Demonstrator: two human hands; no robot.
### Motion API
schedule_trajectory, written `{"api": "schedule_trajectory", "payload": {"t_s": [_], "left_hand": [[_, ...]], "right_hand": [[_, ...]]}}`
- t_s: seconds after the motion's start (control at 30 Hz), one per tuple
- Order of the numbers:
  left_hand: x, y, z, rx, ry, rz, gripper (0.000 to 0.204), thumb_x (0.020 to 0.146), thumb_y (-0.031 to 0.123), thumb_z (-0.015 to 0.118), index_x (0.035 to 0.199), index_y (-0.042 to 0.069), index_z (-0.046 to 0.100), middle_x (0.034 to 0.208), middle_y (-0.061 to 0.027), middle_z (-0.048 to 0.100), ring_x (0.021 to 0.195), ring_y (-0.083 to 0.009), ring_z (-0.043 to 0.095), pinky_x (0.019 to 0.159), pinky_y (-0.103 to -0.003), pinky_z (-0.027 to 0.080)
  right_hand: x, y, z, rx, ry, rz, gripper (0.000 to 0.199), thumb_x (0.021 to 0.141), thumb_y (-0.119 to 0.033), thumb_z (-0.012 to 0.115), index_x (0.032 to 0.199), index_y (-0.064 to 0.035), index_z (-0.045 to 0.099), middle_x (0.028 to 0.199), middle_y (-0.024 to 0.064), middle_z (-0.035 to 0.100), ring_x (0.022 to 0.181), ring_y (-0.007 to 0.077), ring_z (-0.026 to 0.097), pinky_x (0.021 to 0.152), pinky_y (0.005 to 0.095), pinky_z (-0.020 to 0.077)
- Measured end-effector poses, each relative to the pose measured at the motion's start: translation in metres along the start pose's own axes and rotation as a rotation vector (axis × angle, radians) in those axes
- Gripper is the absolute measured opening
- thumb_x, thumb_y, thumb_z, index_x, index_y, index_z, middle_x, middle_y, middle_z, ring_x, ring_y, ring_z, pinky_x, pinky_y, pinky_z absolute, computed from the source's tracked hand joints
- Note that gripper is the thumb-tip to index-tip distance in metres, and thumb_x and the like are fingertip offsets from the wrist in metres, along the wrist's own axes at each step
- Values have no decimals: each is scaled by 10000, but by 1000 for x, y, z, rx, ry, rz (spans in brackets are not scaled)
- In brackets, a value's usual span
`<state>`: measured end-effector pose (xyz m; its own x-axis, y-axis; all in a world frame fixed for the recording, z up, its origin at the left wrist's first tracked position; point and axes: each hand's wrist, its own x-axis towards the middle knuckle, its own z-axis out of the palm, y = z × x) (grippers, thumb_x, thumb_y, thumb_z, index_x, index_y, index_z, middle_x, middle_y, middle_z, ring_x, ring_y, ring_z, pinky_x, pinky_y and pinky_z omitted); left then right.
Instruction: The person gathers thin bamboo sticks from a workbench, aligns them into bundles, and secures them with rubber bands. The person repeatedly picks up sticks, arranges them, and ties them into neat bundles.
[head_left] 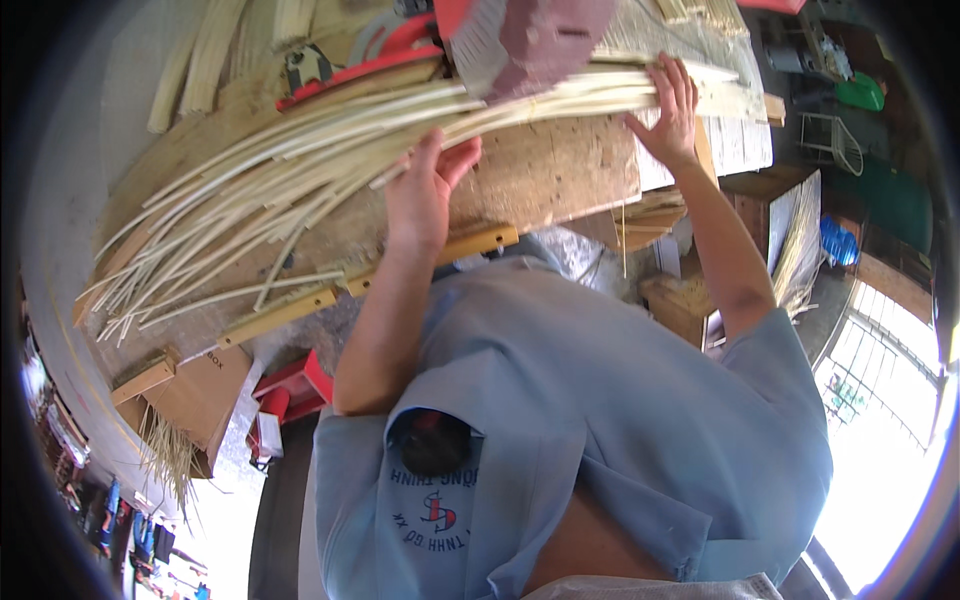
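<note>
A long, loose bundle of thin pale wooden strips (290, 160) lies across the worktable under a red-based circular chop saw (530, 45). Its left ends fan out, while the right part runs close together. Beside the middle of the bundle, my left hand (420, 195) is raised at the near edge, palm turned inward, thumb and fingers apart. Farther right, my right hand (672, 120) rests over the strips with its fingers stretched out and the thumb spread on the near side. The saw's round guard hides part of the bundle between my hands.
More bundled strips (205, 65) lie behind at the far left. A yellow bar (480, 242) runs along the front of the wooden worktable (560, 175). Below left are a cardboard box (205, 400) with strips and a red container (300, 385). A wooden crate (680, 300) stands lower right.
</note>
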<state>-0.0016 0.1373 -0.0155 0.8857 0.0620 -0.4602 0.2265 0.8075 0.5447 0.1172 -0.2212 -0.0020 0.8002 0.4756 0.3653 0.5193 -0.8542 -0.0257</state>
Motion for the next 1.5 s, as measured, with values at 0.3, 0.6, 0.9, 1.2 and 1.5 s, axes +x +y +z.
{"api": "schedule_trajectory", "payload": {"t_s": [0.3, 0.6, 0.9, 1.2, 1.5], "left_hand": [[5, 8, 1, 58, 25, -52, 407, 1022, 186, 568, 1205, -157, 446, 1141, -302, 612, 1094, -383, 674, 994, -433, 589], [1, 7, 0, 216, 14, -84, 507, 1080, 265, 416, 1336, -173, 416, 1256, -344, 566, 1238, -424, 583, 1135, -495, 466], [5, 8, -2, 186, 4, -67, 480, 1056, 250, 481, 1264, -181, 444, 1207, -342, 592, 1184, -420, 624, 1088, -484, 507], [3, 4, -8, 158, -24, -71, 477, 1043, 226, 502, 1291, -176, 435, 1217, -337, 592, 1184, -412, 629, 1079, -471, 517], [7, 0, -15, 160, -58, -69, 393, 1057, 202, 479, 1277, -123, 460, 1229, -284, 616, 1160, -396, 648, 1057, -471, 533]], "right_hand": [[6, -6, -5, 63, -24, 44, 898, 625, -193, 890, 1415, -68, 482, 1544, 238, 367, 1419, 481, 339, 1147, 592, 328], [-5, 3, 9, 35, 108, -9, 879, 660, -275, 877, 1430, -112, 486, 1545, 230, 386, 1424, 480, 346, 1131, 627, 301], [-4, 2, 11, 1, 120, 7, 823, 671, -282, 836, 1397, -85, 500, 1533, 227, 398, 1413, 480, 356, 1128, 634, 283], [-7, -2, 11, -5, 150, 5, 806, 657, -248, 834, 1376, -74, 514, 1519, 242, 410, 1401, 488, 364, 1128, 630, 284], [-10, 3, 13, -2, 176, -88, 832, 736, -338, 854, 1443, -145, 460, 1560, 129, 392, 1463, 373, 329, 1174, 576, 243]]}}
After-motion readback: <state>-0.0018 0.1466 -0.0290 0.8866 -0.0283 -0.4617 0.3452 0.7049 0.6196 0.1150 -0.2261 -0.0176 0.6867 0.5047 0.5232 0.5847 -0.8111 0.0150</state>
